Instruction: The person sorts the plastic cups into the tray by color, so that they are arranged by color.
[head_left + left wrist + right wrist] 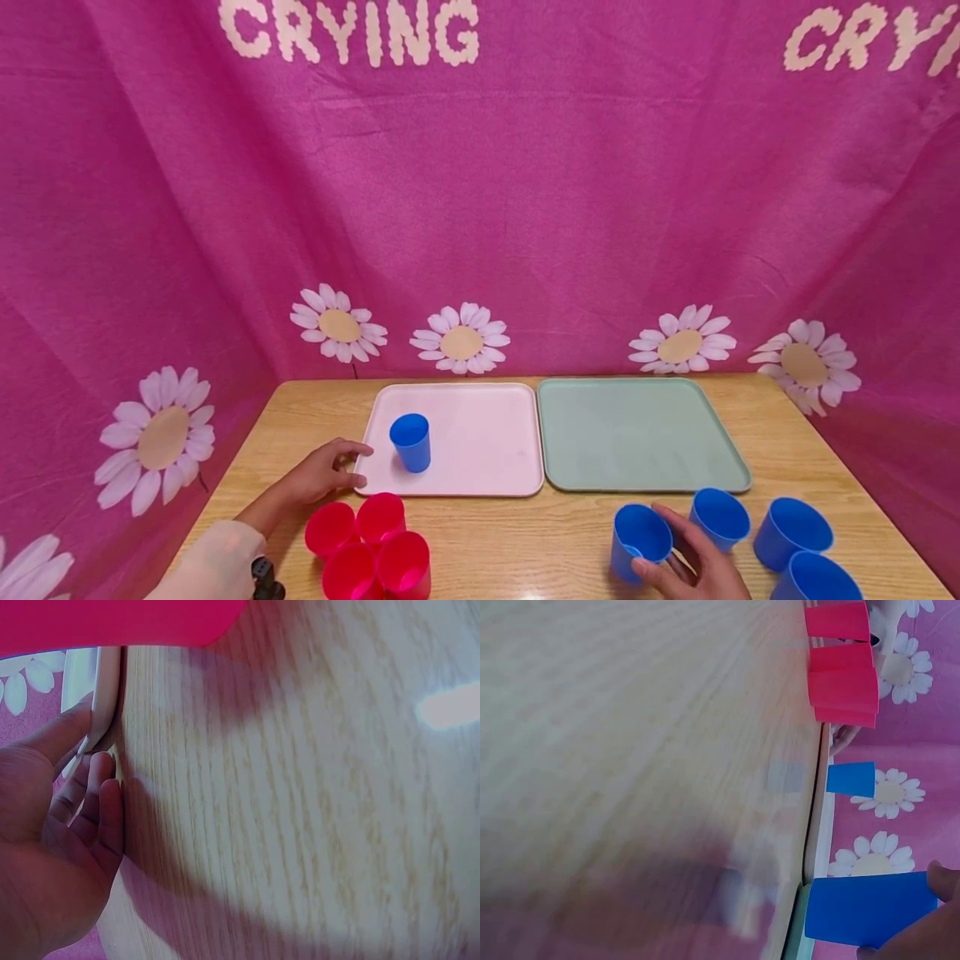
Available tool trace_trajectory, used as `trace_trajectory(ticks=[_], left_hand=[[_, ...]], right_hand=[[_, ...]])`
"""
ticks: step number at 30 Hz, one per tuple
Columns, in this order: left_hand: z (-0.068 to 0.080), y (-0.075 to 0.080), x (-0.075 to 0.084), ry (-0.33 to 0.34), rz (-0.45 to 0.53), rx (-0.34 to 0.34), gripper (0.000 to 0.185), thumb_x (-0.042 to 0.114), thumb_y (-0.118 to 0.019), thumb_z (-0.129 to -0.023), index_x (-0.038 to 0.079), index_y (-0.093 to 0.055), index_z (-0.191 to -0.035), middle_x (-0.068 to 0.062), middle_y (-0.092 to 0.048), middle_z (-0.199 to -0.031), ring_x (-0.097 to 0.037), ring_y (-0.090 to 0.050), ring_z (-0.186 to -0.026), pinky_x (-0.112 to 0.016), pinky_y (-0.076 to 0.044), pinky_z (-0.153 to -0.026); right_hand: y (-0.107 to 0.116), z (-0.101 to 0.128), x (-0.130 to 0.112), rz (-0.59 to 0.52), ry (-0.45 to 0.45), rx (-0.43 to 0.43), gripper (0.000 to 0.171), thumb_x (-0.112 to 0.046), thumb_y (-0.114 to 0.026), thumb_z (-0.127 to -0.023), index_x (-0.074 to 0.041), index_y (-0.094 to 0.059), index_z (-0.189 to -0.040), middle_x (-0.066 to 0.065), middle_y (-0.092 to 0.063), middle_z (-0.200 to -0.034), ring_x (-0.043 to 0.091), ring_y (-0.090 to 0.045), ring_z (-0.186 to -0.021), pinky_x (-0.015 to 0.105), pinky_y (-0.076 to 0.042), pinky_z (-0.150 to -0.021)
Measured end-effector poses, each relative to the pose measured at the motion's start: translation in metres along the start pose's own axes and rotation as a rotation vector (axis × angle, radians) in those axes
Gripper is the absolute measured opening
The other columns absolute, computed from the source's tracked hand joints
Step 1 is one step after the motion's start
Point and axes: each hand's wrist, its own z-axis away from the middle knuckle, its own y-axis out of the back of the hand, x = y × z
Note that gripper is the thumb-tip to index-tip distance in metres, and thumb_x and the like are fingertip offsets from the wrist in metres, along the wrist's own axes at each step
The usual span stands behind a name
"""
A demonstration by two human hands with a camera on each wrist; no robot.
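We're over a light wood-grain surface (525,533), lower half of the head view, walled in by a magenta cloth backdrop with white daisies (480,208) and cream "CRYING" lettering along the top edge.

Our right hand (693,562), bottom right of frame, has its fingers wrapped around a blue plastic cup (639,540). The cup stands upright on the surface, mouth up, long axis vertical, just below the front edge of the pale green square tray (637,429). The right wrist view shows the same blue plastic cup (870,909) side-on with a fingertip on its rim end.

Our left hand (324,473), centre left, rests on the surface, fingers (90,802) loosely curled and relaxed, tips touching the left edge of the pale pink square tray (480,442); it grips nothing.

One small blue cup (411,442) stands upright on the pink tray's left part. Four red plastic cups (371,546) cluster below the left hand, touching each other. Three more blue cups (780,533) crowd just right of the held cup, the nearest almost against our fingers. The two trays sit side by side, edges nearly touching.
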Motion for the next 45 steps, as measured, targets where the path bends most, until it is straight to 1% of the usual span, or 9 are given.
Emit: trace_trajectory(ticks=[3, 8, 11, 16, 23, 27, 37, 41, 45], left_hand=[[-0.001, 0.0, 0.001, 0.0, 0.007, -0.002, 0.049, 0.012, -0.08, -0.089, 0.009, -0.065, -0.135, -0.014, -0.058, -0.129, -0.024, -0.05, -0.096, -0.031, -0.05, -0.078], [-0.002, 0.0, 0.001, 0.0, 0.011, 0.0, 0.049, 0.011, -0.08, -0.089, 0.009, -0.065, -0.135, -0.013, -0.057, -0.129, -0.024, -0.05, -0.096, -0.03, -0.05, -0.077], [-0.002, 0.0, 0.0, 0.001, 0.006, 0.002, 0.049, 0.012, -0.081, -0.089, 0.009, -0.065, -0.135, -0.013, -0.057, -0.129, -0.024, -0.05, -0.096, -0.03, -0.051, -0.077], [-0.002, 0.0, -0.002, -0.004, 0.002, -0.002, 0.05, 0.013, -0.082, -0.088, 0.009, -0.065, -0.136, -0.013, -0.057, -0.128, -0.024, -0.05, -0.096, -0.029, -0.052, -0.077], [-0.001, 0.0, -0.002, -0.008, 0.0, -0.006, 0.05, 0.012, -0.081, -0.088, 0.009, -0.065, -0.135, -0.012, -0.058, -0.127, -0.024, -0.05, -0.097, -0.03, -0.052, -0.077], [0.0, -0.001, -0.001, -0.001, -0.002, -0.002, 0.05, 0.012, -0.081, -0.089, 0.009, -0.065, -0.136, -0.013, -0.058, -0.128, -0.024, -0.05, -0.096, -0.029, -0.052, -0.076], [-0.002, -0.001, -0.002, 0.018, 0.007, 0.001, 0.049, 0.012, -0.081, -0.089, 0.011, -0.066, -0.135, -0.013, -0.057, -0.128, -0.025, -0.051, -0.096, -0.028, -0.052, -0.076], [-0.002, 0.0, -0.003, -0.005, -0.002, -0.011, 0.049, 0.012, -0.081, -0.089, 0.009, -0.065, -0.135, -0.014, -0.057, -0.128, -0.025, -0.05, -0.096, -0.028, -0.051, -0.075], [-0.002, 0.001, -0.004, -0.023, -0.008, -0.017, 0.049, 0.012, -0.081, -0.089, 0.008, -0.066, -0.135, -0.014, -0.057, -0.127, -0.025, -0.05, -0.096, -0.028, -0.051, -0.074]], right_hand=[[-0.008, 0.0, -0.013, 0.011, 0.027, -0.02, 0.095, -0.04, -0.083, -0.086, 0.0, -0.033, -0.156, 0.035, -0.033, -0.158, 0.057, -0.03, -0.144, 0.06, -0.037, -0.109], [-0.021, -0.003, -0.026, 0.013, 0.078, -0.03, 0.09, -0.035, -0.084, -0.086, -0.003, -0.038, -0.155, 0.033, -0.036, -0.158, 0.054, -0.036, -0.143, 0.054, -0.04, -0.107], [-0.031, -0.006, -0.032, -0.01, 0.106, -0.029, 0.087, -0.031, -0.085, -0.086, -0.004, -0.04, -0.155, 0.031, -0.039, -0.157, 0.053, -0.04, -0.142, 0.051, -0.042, -0.106], [-0.05, -0.011, -0.041, -0.059, 0.147, -0.032, 0.084, -0.027, -0.086, -0.085, -0.004, -0.043, -0.154, 0.029, -0.041, -0.157, 0.052, -0.04, -0.142, 0.052, -0.042, -0.107], [-0.077, -0.023, -0.053, -0.076, 0.274, -0.014, 0.076, -0.021, -0.085, -0.087, 0.0, -0.047, -0.15, 0.029, -0.048, -0.151, 0.049, -0.046, -0.139, 0.052, -0.044, -0.105], [-0.094, -0.029, -0.06, -0.123, 0.356, -0.009, 0.074, -0.017, -0.085, -0.087, 0.004, -0.049, -0.148, 0.029, -0.051, -0.148, 0.048, -0.051, -0.136, 0.051, -0.045, -0.105], [-0.129, -0.054, -0.082, -0.167, 0.466, -0.027, 0.073, -0.012, -0.085, -0.086, 0.007, -0.048, -0.146, 0.031, -0.05, -0.148, 0.05, -0.05, -0.135, 0.052, -0.044, -0.106], [-0.141, -0.067, -0.084, -0.161, 0.502, -0.025, 0.073, -0.01, -0.084, -0.086, 0.009, -0.048, -0.146, 0.032, -0.051, -0.146, 0.051, -0.051, -0.134, 0.053, -0.043, -0.107], [-0.151, -0.079, -0.086, -0.148, 0.506, -0.026, 0.072, -0.01, -0.084, -0.087, 0.008, -0.048, -0.146, 0.032, -0.051, -0.147, 0.051, -0.051, -0.134, 0.054, -0.042, -0.108]])
